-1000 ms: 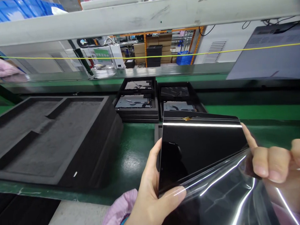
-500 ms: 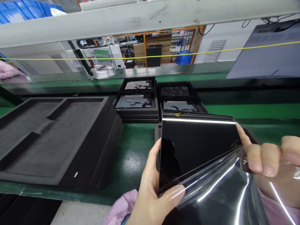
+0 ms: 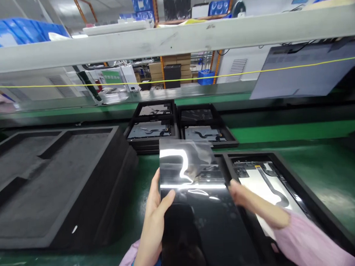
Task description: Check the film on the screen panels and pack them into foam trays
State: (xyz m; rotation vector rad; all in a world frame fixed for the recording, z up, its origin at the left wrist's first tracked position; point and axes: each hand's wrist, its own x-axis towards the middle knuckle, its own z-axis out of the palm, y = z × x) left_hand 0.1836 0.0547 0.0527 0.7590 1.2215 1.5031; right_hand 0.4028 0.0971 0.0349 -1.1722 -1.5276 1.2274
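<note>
A glossy black panel [image 3: 204, 225] is held low in front of me, tilted away. My left hand [image 3: 154, 215] grips its left edge, thumb on the glass. A clear, shiny film [image 3: 187, 163] covers the panel's far end in wrinkles. My right hand [image 3: 252, 204], in a pink sleeve, reaches the panel's right edge. It is smeared by motion, so its grip is unclear. Just right of the panel lies a black tray [image 3: 302, 190] holding a pale part with a dark cable [image 3: 263, 184].
A large black foam tray [image 3: 57, 180] fills the left of the green belt [image 3: 327, 174]. Two stacks of black trays with parts [image 3: 154, 128] [image 3: 203, 128] stand behind the panel. A grey rail [image 3: 174, 38] and a yellow cord [image 3: 164, 80] cross overhead.
The view has dropped and shifted right. The film, earlier peeled toward the lower right by my right hand, now lies at the panel's far end. My right hand has moved left to the panel's edge.
</note>
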